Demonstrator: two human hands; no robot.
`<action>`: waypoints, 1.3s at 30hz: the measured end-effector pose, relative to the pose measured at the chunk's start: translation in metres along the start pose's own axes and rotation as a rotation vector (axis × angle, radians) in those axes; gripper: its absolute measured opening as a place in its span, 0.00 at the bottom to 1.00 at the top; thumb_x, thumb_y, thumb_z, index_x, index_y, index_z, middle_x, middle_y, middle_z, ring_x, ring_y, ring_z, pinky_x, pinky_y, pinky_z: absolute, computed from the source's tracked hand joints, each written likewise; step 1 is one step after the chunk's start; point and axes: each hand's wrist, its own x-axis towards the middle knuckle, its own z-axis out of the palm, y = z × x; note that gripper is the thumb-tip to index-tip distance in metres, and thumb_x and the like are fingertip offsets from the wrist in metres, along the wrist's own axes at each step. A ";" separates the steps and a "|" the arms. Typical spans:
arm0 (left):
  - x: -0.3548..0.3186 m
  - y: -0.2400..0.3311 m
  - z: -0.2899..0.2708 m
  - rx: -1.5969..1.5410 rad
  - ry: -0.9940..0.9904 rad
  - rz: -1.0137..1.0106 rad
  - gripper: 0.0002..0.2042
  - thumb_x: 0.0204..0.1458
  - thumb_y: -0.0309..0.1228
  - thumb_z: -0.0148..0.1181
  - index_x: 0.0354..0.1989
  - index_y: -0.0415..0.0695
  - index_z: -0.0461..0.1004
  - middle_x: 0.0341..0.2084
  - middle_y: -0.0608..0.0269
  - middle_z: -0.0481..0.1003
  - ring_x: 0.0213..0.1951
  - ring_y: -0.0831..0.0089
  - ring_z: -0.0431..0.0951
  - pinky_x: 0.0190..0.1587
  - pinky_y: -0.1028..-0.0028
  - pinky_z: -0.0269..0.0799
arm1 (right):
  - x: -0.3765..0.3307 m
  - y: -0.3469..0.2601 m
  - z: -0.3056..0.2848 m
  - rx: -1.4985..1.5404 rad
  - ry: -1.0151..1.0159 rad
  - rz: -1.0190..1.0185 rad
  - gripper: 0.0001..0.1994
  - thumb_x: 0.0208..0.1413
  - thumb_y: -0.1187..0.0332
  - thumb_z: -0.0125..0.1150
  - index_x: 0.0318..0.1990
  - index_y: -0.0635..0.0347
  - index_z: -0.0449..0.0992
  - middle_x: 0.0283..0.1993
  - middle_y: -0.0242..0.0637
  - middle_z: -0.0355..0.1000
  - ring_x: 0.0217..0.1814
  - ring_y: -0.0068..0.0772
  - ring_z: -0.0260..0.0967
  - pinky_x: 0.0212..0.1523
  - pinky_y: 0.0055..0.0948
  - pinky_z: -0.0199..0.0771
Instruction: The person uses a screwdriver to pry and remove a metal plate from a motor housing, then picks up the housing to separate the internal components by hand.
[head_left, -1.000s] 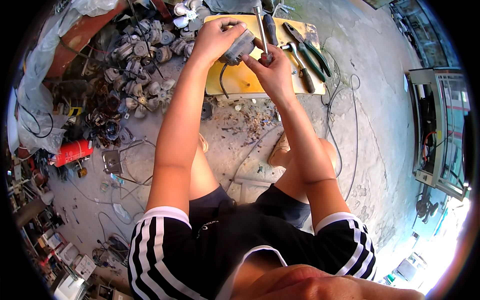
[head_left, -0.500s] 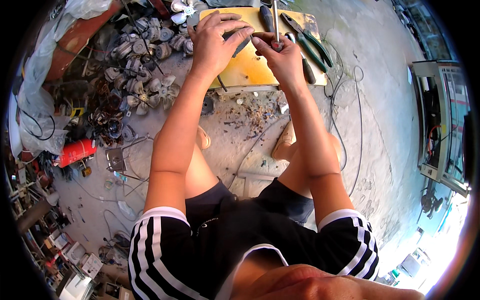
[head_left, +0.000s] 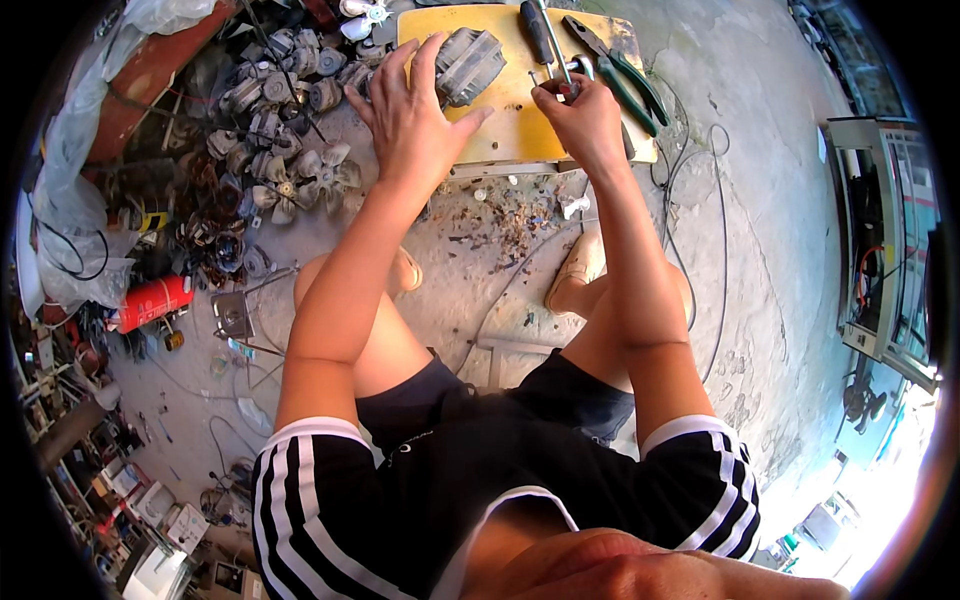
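On the yellow-topped work stand point(head_left: 515, 125) rests a small grey electric motor point(head_left: 468, 68). My left hand point(head_left: 412, 128) is beside its near left side, fingers spread and holding nothing; whether a fingertip touches the motor I cannot tell. In my right hand point(head_left: 592, 128) is a screwdriver point(head_left: 556, 38), its metal shaft pointing away from me and its reddish handle mostly hidden in the palm. A thin screw-like piece point(head_left: 535, 80) sticks up at my right thumb and fingertip. Just beyond that hand lie a black-handled tool point(head_left: 536, 32) and green-handled pliers point(head_left: 630, 82).
Used motors point(head_left: 285, 75) and fan blades point(head_left: 325, 175) are heaped on the floor to the left, near a red cylinder point(head_left: 155, 303). Small debris point(head_left: 515, 225) is scattered below the stand. A cable point(head_left: 722, 230) loops across the floor at right, short of a glass-fronted cabinet point(head_left: 880, 240).
My left hand has come away from the motor, opening its fingers and moving slightly nearer me. The motor now shows on the stand. My right hand has shifted right and nearer, still with the screwdriver.
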 end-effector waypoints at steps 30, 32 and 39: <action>0.002 -0.013 0.011 -0.084 -0.098 -0.177 0.47 0.40 0.42 0.76 0.70 0.57 0.53 0.58 0.56 0.71 0.64 0.54 0.66 0.69 0.33 0.40 | -0.017 0.016 0.027 -0.160 0.061 -0.326 0.11 0.52 0.66 0.71 0.41 0.60 0.83 0.36 0.42 0.77 0.33 0.40 0.77 0.37 0.35 0.76; 0.003 -0.013 0.009 -0.104 -0.111 -0.181 0.47 0.40 0.42 0.76 0.70 0.56 0.54 0.59 0.56 0.71 0.64 0.54 0.66 0.69 0.33 0.40 | -0.015 0.017 0.027 -0.162 0.052 -0.330 0.11 0.53 0.66 0.71 0.41 0.60 0.84 0.36 0.42 0.77 0.33 0.40 0.77 0.37 0.36 0.76; 0.003 -0.011 0.009 -0.103 -0.131 -0.201 0.47 0.40 0.41 0.76 0.70 0.56 0.53 0.60 0.55 0.70 0.64 0.54 0.66 0.69 0.34 0.41 | -0.011 0.016 0.025 -0.164 0.020 -0.363 0.10 0.54 0.65 0.70 0.41 0.60 0.84 0.34 0.43 0.77 0.32 0.41 0.76 0.36 0.37 0.75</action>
